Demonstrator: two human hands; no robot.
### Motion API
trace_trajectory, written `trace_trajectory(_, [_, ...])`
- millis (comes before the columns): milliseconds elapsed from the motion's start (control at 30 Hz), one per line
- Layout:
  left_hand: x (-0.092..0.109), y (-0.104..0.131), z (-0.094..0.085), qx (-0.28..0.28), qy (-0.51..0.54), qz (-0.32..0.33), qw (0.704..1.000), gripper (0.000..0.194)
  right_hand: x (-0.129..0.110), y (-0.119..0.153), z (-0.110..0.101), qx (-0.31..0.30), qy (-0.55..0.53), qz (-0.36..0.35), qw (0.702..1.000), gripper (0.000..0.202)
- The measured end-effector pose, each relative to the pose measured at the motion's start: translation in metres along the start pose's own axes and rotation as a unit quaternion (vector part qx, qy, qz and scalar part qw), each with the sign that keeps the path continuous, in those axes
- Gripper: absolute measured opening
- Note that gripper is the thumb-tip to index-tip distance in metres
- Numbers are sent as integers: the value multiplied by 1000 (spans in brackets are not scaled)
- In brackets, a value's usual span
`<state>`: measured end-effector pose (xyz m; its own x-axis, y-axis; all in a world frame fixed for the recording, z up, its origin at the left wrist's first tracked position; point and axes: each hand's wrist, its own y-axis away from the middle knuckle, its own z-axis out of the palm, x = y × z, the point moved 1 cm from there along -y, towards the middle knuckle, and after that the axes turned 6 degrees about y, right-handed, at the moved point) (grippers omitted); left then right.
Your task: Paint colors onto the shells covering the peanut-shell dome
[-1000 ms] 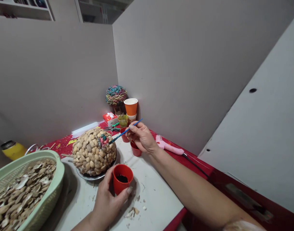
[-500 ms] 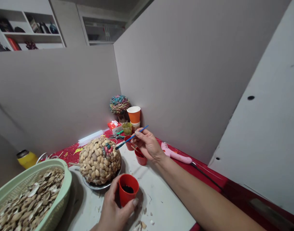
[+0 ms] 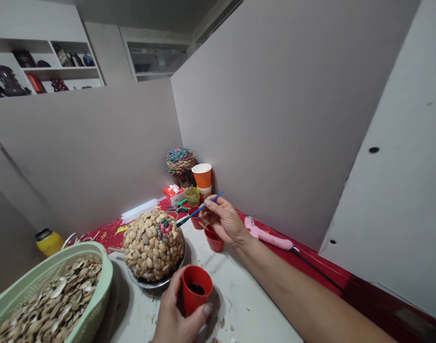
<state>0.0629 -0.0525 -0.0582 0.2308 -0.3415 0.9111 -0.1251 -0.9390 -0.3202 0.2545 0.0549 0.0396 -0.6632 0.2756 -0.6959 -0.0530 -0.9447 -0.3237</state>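
My right hand [image 3: 223, 220] pinches a blue paintbrush [image 3: 213, 198], its dark bristles at the upper right side of a ball covered in peanut shells [image 3: 149, 247]. A few shells there are red and dark teal; the others are plain tan. The ball rests in a metal dish [image 3: 157, 284]. Below it, my left hand [image 3: 178, 312] is wrapped round a red cup [image 3: 198, 302] with dark liquid inside. Another red cup [image 3: 215, 243], holding red paint and a stick, stands just under my right hand, with a further red cup [image 3: 195, 220] behind it.
A green basket of shells [image 3: 105, 276] stands at the left, near a yellow container [image 3: 49, 242]. Behind are glue sticks [image 3: 141, 210], a colourful shell-covered ball [image 3: 181, 162], an orange cup [image 3: 202, 177] and a red box [image 3: 174, 193]. A pink glue gun [image 3: 271, 238] lies right; grey panels enclose the table.
The whole view has shifted, so the table things appear slightly lower and further right. Both hands keep their holds, and the brush stays near the painted shells.
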Motion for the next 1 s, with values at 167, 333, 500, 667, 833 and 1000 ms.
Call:
trace_trajectory(167, [-13, 0, -4, -22, -18, 3, 1000, 62, -1, -1, -2, 3, 1, 8, 1000, 35])
trace_trajectory(333, [-12, -2, -6, -35, -30, 2, 999, 62, 1, -2, -4, 5, 3, 10, 1000, 36])
trace_trajectory(500, [5, -2, -7, -50, -35, -9, 998, 59, 0, 0, -4, 4, 2, 6, 1000, 35])
trace_trajectory(667, [14, -1, -9, -47, -42, -15, 998, 57, 0, -1, -4, -1, 0, 0, 1000, 36])
trace_trajectory(833, [14, -1, -10, -22, -39, -14, 999, 53, -3, 0, -2, -8, 4, -3, 1000, 35])
trace_trajectory(1000, [16, 1, -9, -17, -30, -15, 999, 51, -8, 4, -1, -41, 26, 16, 999, 33])
